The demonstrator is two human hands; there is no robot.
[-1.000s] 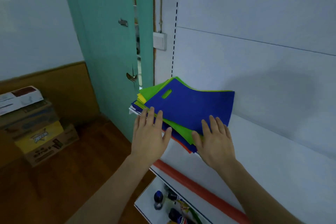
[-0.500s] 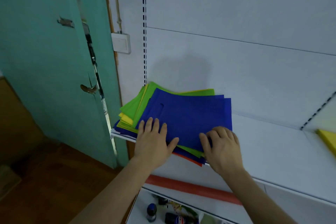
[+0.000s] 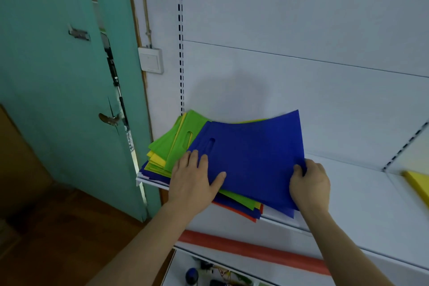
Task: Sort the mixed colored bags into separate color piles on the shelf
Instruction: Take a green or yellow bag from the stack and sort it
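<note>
The right hand (image 3: 310, 184) pinches the top blue bag (image 3: 253, 160), lifting it off the pile (image 3: 162, 158) at the shelf's (image 3: 362, 204) left front corner. The left hand (image 3: 193, 177) presses flat; if it eases, overhanging bags could drag off.

Left hand (image 3: 193, 181) lay flat, fingers straight and thumb spread, pressing down. Right hand (image 3: 310, 183) curled, fingers pinching a blue bag (image 3: 253, 158) at its right edge. Both forearms reached forward.

Blue bag (image 3: 253, 160) tops green, yellow, orange bags (image 3: 162, 158); shelf (image 3: 362, 204) white.
</note>
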